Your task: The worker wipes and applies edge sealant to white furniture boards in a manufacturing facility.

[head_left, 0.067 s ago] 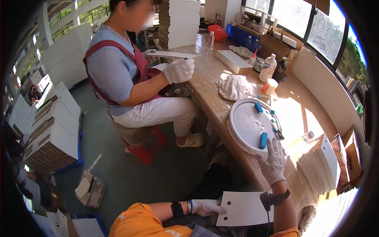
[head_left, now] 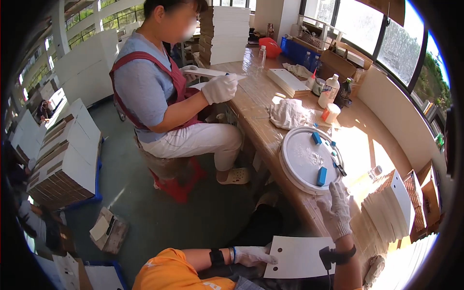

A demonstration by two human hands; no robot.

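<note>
Panel of flat white board with two dark round holes (head_left: pixel 302 255), held over the lap below a round pale-grey tray (head_left: pixel 296 155) on a brown wooden bench (head_left: pixel 251 99).
Left to right: the left hand in a white knitted glove (head_left: pixel 252 255) pinches the panel's left edge near the holes; the tray contains blue rectangular blocks (head_left: pixel 322 176), smaller blue pieces and a whitish flaky patch; farther back stand a white plastic bottle (head_left: pixel 328 92) and a white-and-orange jar (head_left: pixel 331 114), contents unclear; the right hand, similarly gloved (head_left: pixel 335 210), is raised just beside the tray's near rim, whether pinching anything I cannot tell.
</note>
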